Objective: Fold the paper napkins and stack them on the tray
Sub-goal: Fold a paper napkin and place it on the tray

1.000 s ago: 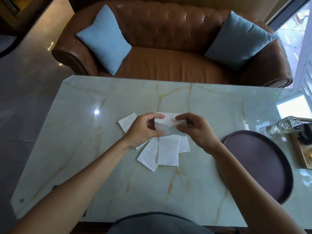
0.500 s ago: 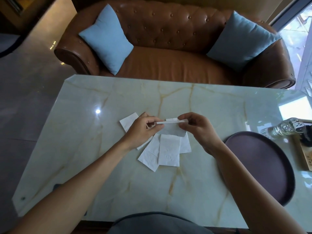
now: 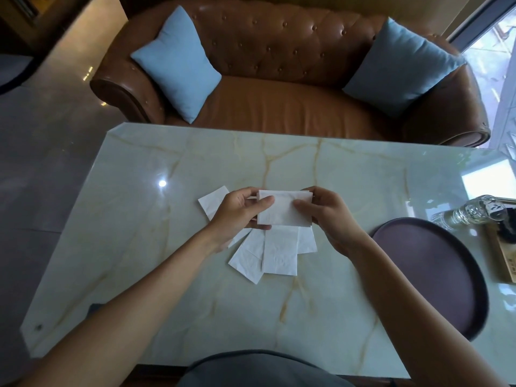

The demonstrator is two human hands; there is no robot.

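Note:
A folded white paper napkin (image 3: 282, 209) is held just above the marble table (image 3: 279, 317), its flat face turned towards me. My left hand (image 3: 237, 213) pinches its left edge with the thumb on top. My right hand (image 3: 326, 216) pinches its right edge the same way. Under my hands lie several more white napkins (image 3: 279, 252), fanned out and overlapping on the table; one corner (image 3: 213, 202) sticks out at the left. The round dark tray (image 3: 435, 275) sits to the right with nothing on it.
A clear glass bottle (image 3: 472, 212) lies on its side beyond the tray, next to a wooden box (image 3: 506, 258) at the right edge. A brown leather sofa (image 3: 279, 79) with two blue cushions stands behind the table.
The napkin was held open, then edge-on as its halves came together; now it is folded and turned flat towards me between both hands.

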